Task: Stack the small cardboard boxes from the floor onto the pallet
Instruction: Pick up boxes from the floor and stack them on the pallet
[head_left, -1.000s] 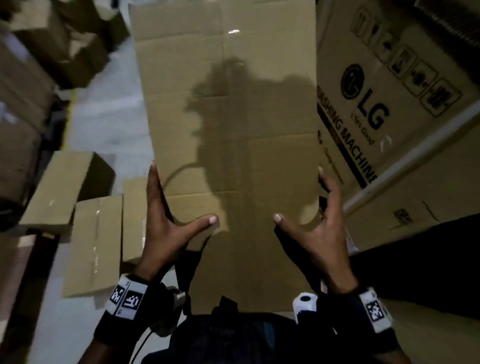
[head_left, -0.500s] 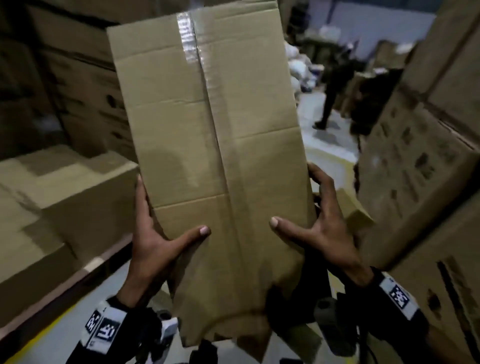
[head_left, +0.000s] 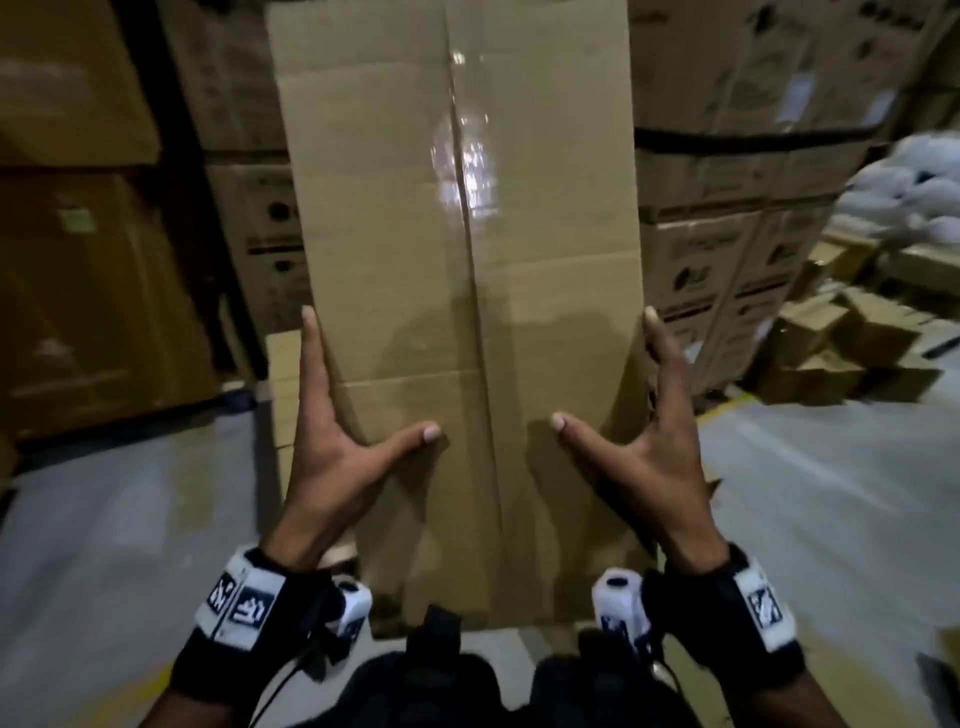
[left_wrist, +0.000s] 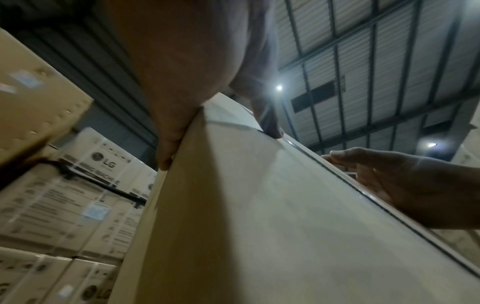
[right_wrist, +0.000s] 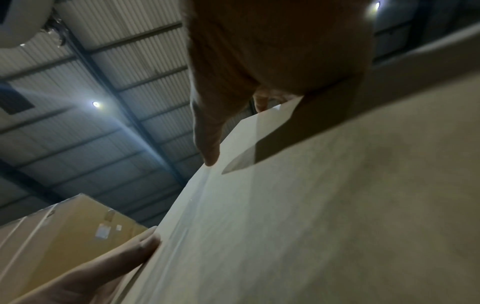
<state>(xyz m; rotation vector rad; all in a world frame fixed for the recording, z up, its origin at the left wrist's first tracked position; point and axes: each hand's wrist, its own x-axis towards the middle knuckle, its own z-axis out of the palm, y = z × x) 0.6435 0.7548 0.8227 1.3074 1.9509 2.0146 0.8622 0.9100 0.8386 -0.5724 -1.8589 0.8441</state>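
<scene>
A long brown cardboard box (head_left: 457, 260) with a taped centre seam is carried in front of me, raised off the floor. My left hand (head_left: 337, 447) presses its left side with straight fingers, thumb spread across the top face. My right hand (head_left: 644, 447) mirrors this on the right side. In the left wrist view the left hand (left_wrist: 182, 72) lies along the edge of the box (left_wrist: 259, 226), and the right hand (left_wrist: 415, 185) shows beyond it. From the right wrist, the box (right_wrist: 311, 226) fills the view under the right hand (right_wrist: 259, 51). No pallet is visible.
Tall stacks of large printed cartons (head_left: 727, 208) stand straight ahead and to the left. A low stack of small boxes (head_left: 283, 384) stands just behind the carried one. More small boxes (head_left: 831, 353) and white sacks (head_left: 909, 192) lie at the right. Grey floor (head_left: 805, 493) spreads on both sides.
The view has swung from the floor boxes and a slanted large carton to the tall stacks ahead. The box has travelled with both hands and is now held squarer and level.
</scene>
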